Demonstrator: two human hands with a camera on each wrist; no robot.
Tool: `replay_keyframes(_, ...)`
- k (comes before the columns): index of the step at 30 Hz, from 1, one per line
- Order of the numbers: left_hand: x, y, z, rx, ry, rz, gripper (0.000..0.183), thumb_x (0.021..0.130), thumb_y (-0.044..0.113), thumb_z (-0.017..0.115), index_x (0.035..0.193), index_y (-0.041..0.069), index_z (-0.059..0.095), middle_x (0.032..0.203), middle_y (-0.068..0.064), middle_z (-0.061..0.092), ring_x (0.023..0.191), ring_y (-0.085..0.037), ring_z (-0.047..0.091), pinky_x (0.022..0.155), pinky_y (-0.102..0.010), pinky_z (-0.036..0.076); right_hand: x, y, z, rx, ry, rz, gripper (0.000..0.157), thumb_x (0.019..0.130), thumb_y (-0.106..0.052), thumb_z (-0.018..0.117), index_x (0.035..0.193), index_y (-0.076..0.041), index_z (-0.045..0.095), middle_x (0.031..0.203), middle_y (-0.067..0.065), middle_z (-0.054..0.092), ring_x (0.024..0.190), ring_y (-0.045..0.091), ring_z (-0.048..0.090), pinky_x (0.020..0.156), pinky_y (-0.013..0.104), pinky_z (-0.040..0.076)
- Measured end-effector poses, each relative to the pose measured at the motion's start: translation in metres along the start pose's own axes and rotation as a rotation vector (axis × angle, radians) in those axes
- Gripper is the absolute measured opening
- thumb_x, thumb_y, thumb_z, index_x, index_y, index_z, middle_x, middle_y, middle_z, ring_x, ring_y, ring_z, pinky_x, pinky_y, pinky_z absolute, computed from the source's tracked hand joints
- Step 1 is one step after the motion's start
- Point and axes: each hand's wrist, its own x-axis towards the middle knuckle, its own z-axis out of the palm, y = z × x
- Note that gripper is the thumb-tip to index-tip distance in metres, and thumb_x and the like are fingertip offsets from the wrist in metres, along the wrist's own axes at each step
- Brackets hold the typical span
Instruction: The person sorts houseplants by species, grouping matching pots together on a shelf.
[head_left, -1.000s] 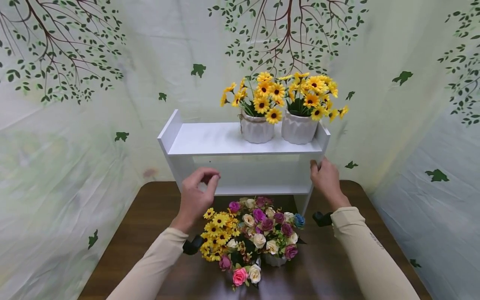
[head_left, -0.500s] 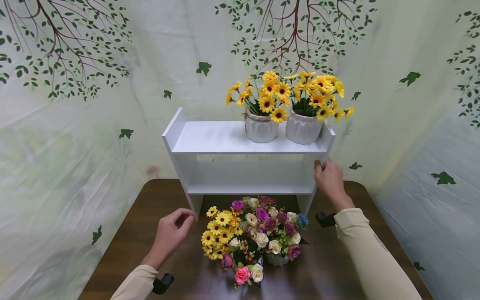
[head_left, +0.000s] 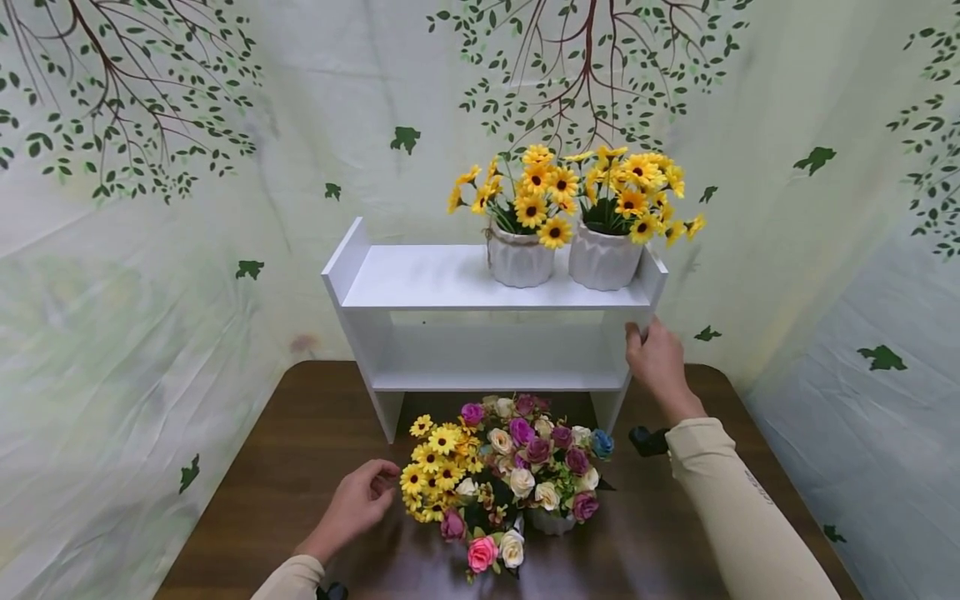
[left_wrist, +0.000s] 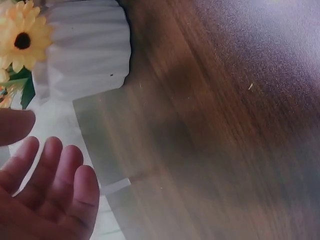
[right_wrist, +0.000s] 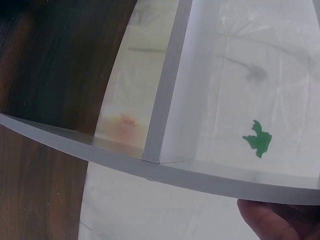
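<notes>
My left hand (head_left: 356,506) is low over the table, its fingertips close beside a bunch of yellow daisies (head_left: 430,475). In the left wrist view its thumb and fingers (left_wrist: 62,165) stand apart with nothing between them, near a ribbed white pot (left_wrist: 85,47) with a yellow flower. My right hand (head_left: 658,362) stays at the right side panel of a white two-tier shelf (head_left: 420,279), fingers bent. In the right wrist view its fingertips (right_wrist: 260,212) are right at the outer side of the panel's edge (right_wrist: 210,182), and no finger shows on the inner side.
Two white pots (head_left: 521,260) of yellow sunflowers stand on the right of the top tier. On the brown table (head_left: 270,450), mixed roses (head_left: 536,450) in a pot (head_left: 553,522) stand before the shelf, beside the daisies. A pink rose (head_left: 482,553) leans toward the front.
My left hand has come down and back from in front of the shelf to the left side of the yellow daisies. The right hand has stayed at the shelf's right panel.
</notes>
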Motion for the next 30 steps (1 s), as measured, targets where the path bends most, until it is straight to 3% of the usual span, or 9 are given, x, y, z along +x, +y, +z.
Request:
replay_keyframes(3, 0.000, -0.001, 0.004, 0.058, -0.061, -0.021, 0.041, 0.074, 0.000, 0.075, 0.113, 0.006, 0.064, 0.111, -0.011, 0.068, 0.085, -0.016, 0.065, 0.072, -0.027, 0.054, 0.001, 0.001, 0.001, -0.003, -0.002, -0.004, 0.027, 0.103, -0.019, 0.043, 0.101, 0.005, 0.055, 0.075, 0.019, 0.056, 0.066, 0.031, 0.051, 0.057, 0.033, 0.036)
replay_keyframes(7, -0.001, -0.005, 0.014, 0.110, -0.124, -0.014, 0.067, 0.069, 0.005, 0.079, 0.131, -0.001, 0.053, 0.128, -0.020, 0.061, 0.107, -0.030, 0.065, 0.090, -0.045, 0.055, 0.002, 0.002, 0.002, -0.002, -0.002, -0.003, 0.026, 0.103, -0.019, 0.044, 0.101, 0.005, 0.055, 0.074, 0.018, 0.056, 0.066, 0.031, 0.051, 0.057, 0.033, 0.036)
replay_keyframes(10, 0.000, -0.005, 0.023, 0.085, -0.149, 0.006, 0.083, 0.067, 0.006, 0.079, 0.140, -0.007, 0.043, 0.140, -0.028, 0.052, 0.124, -0.042, 0.056, 0.105, -0.056, 0.046, 0.002, 0.003, 0.001, -0.005, 0.014, -0.004, 0.026, 0.102, -0.018, 0.045, 0.098, 0.005, 0.055, 0.074, 0.019, 0.057, 0.066, 0.032, 0.052, 0.058, 0.035, 0.036)
replay_keyframes(13, 0.000, -0.004, 0.030, 0.024, -0.158, 0.022, 0.095, 0.063, 0.007, 0.082, 0.145, -0.010, 0.036, 0.145, -0.033, 0.045, 0.133, -0.048, 0.046, 0.110, -0.061, 0.039, 0.002, 0.002, 0.001, -0.003, 0.017, -0.006, 0.026, 0.102, -0.018, 0.045, 0.099, 0.005, 0.056, 0.075, 0.020, 0.057, 0.067, 0.032, 0.052, 0.059, 0.035, 0.037)
replay_keyframes(16, 0.000, -0.006, 0.038, -0.068, -0.173, 0.019, 0.097, 0.062, 0.010, 0.087, 0.144, -0.009, 0.038, 0.143, -0.030, 0.050, 0.131, -0.045, 0.051, 0.110, -0.055, 0.042, 0.002, 0.002, 0.002, 0.000, 0.018, -0.011, 0.027, 0.102, -0.019, 0.045, 0.101, 0.005, 0.057, 0.076, 0.020, 0.058, 0.068, 0.032, 0.053, 0.059, 0.035, 0.037)
replay_keyframes(22, 0.001, -0.011, 0.051, -0.136, -0.193, 0.041, 0.082, 0.061, 0.011, 0.088, 0.133, -0.002, 0.051, 0.126, -0.016, 0.065, 0.112, -0.022, 0.063, 0.097, -0.027, 0.050, 0.002, 0.001, 0.002, 0.001, 0.007, -0.007, 0.028, 0.102, -0.019, 0.045, 0.103, 0.006, 0.057, 0.077, 0.021, 0.059, 0.067, 0.032, 0.053, 0.057, 0.033, 0.037)
replay_keyframes(26, 0.002, -0.014, 0.056, -0.114, -0.172, 0.088, 0.074, 0.063, 0.015, 0.090, 0.128, 0.002, 0.057, 0.122, -0.011, 0.067, 0.110, -0.016, 0.063, 0.097, -0.028, 0.051, 0.003, 0.002, 0.001, -0.005, 0.008, 0.002, 0.027, 0.103, -0.019, 0.044, 0.102, 0.005, 0.056, 0.078, 0.021, 0.059, 0.068, 0.032, 0.053, 0.057, 0.034, 0.037)
replay_keyframes(30, 0.004, -0.016, 0.061, -0.075, -0.143, 0.078, 0.077, 0.064, 0.026, 0.091, 0.131, 0.006, 0.058, 0.127, -0.009, 0.066, 0.116, -0.022, 0.063, 0.103, -0.037, 0.050, 0.003, 0.004, 0.001, -0.009, 0.019, -0.003, 0.026, 0.103, -0.019, 0.045, 0.100, 0.005, 0.056, 0.077, 0.021, 0.060, 0.068, 0.032, 0.053, 0.058, 0.034, 0.037)
